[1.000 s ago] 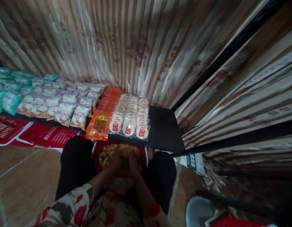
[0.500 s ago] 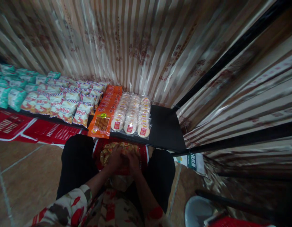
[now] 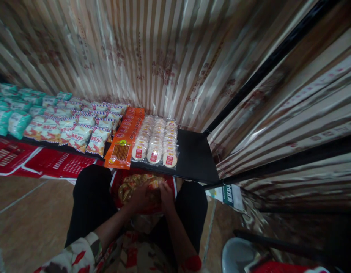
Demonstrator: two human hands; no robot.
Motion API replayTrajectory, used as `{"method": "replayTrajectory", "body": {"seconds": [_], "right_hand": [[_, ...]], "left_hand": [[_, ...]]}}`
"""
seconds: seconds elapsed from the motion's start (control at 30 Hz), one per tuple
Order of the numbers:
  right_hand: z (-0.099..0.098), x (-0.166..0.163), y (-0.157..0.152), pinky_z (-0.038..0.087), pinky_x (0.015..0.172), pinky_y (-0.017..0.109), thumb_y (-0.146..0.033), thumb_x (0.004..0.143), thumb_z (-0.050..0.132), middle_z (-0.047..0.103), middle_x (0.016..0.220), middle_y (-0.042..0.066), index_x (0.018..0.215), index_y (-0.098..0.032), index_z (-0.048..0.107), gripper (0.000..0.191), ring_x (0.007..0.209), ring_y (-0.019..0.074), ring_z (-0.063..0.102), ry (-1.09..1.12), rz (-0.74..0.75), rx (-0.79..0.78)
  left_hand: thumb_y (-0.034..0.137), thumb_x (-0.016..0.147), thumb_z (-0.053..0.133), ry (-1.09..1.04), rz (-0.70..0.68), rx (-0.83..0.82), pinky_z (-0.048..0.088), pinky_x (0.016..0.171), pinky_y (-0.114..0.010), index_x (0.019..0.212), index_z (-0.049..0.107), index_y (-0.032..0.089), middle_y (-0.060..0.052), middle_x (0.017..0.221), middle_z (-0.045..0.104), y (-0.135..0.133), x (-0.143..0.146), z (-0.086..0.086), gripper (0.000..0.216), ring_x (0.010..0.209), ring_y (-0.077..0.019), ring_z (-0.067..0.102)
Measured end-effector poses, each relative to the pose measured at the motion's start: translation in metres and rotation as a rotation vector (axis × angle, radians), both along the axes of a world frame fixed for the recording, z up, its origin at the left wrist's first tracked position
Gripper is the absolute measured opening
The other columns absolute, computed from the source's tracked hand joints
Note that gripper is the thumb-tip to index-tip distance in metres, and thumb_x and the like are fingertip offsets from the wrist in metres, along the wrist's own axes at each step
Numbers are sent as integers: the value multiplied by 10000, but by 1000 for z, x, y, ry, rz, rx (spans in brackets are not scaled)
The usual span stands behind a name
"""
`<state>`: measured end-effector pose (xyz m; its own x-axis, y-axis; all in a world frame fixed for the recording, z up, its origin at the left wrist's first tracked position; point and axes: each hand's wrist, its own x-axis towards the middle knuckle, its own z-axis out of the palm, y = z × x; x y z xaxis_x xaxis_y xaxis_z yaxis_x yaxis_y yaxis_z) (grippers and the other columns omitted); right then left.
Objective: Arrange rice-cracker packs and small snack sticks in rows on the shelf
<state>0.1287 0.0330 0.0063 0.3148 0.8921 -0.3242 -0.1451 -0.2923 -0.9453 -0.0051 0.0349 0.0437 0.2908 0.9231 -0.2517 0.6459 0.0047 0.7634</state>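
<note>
Between my knees sits a red bag [image 3: 171, 192], laid open and full of small gold-wrapped snacks [image 3: 129, 185]. My left hand [image 3: 140, 196] reaches into it from the left, fingers curled over the pieces in the middle. On the right side, my right hand [image 3: 165, 192] is closed, with its fingertips at an orange-and-gold wrapped snack [image 3: 154, 184]. This piece lies between the two hands, and both seem to grip it. Dim light blurs the fingers, and the hands cover part of the bag's contents.
Just beyond the bag runs a black shelf [image 3: 196, 155]. It carries rows of round wrapped crackers [image 3: 154, 153], a long orange packet [image 3: 122, 149], white snack bags [image 3: 98, 140] and teal bags [image 3: 18, 123]. Black poles [image 3: 249, 87] and a striped curtain [image 3: 152, 57] stand behind.
My hands, close together over the snacks before, are now a little apart, the right one shifted right. An orange-and-gold snack shows between them. The view has shifted slightly.
</note>
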Motion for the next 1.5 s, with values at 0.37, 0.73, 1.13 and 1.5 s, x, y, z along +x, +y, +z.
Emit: {"method": "replayTrajectory", "body": {"seconds": [0.37,0.73,1.13,1.5], "right_hand": [[9,-1,0,468,577,257,-602,611,668,642,618,-21,739,-195,609,430,580,153,599,221,-39,-62],[42,9,-6,526,641,291,-612,581,705,708,790,33,914,-194,615,542,724,201,663,203,-82,-16],[64,43,-5,543,740,314,-509,675,608,702,929,65,1204,-195,548,619,836,219,671,-95,-74,76],[74,83,17,526,639,288,-483,640,616,657,800,29,1133,-160,560,593,662,163,625,-314,-183,63]], "left_hand": [[307,838,447,177,-58,-45,456,795,-309,1133,563,137,-102,998,691,-13,6,23,361,915,-221,635],[502,874,372,188,-27,-10,437,738,-282,1096,553,183,-87,971,707,-13,27,36,428,894,-212,657],[366,823,433,131,-39,74,430,767,-282,1050,552,183,-80,999,679,4,65,58,315,916,-209,634],[378,848,421,145,-21,130,449,794,-280,1064,583,201,-72,1084,577,27,103,72,323,930,-191,609]]}}
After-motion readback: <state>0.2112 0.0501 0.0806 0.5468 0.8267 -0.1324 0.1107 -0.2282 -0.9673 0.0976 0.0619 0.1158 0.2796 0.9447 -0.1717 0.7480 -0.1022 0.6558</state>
